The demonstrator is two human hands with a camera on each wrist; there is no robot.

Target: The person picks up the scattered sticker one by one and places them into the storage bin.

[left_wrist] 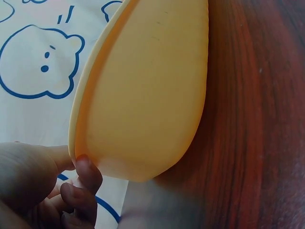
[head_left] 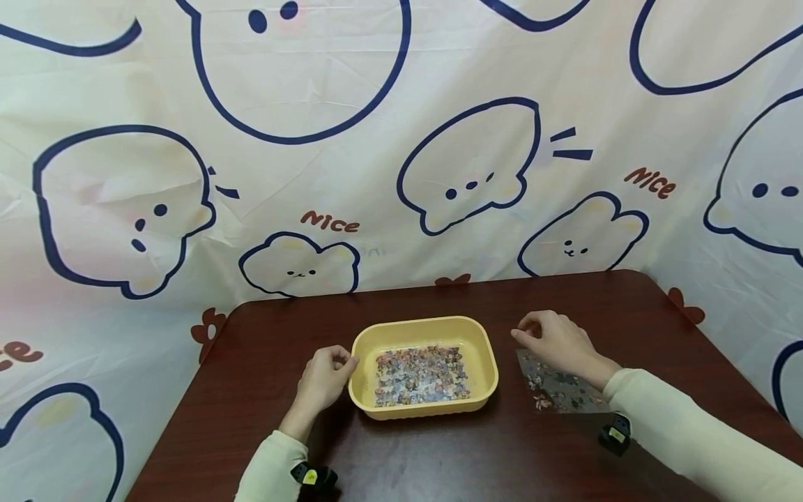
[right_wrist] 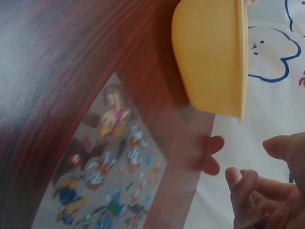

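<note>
A yellow plastic basin [head_left: 423,413] stands on the table, with many small multicoloured pieces [head_left: 422,375], perhaps stickers or puzzle bits, massed across its floor. At its left side my left hand [head_left: 325,376] pinches the rim. The left wrist view shows the thumb and forefinger [left_wrist: 89,174] meeting at the basin's edge. To the right of the basin, my right hand [head_left: 560,341] hovers over a clear sheet [head_left: 544,390] printed with small colourful figures. In the right wrist view, its thumb and loosely bent fingers [right_wrist: 243,191] stand apart with nothing between them.
The dark reddish-brown wooden table [head_left: 408,460] has rounded far corners. Behind it and along both sides hangs a white cloth [head_left: 376,174] with blue cartoon outlines, close to the table edges. Each wrist wears a small black camera [head_left: 314,477].
</note>
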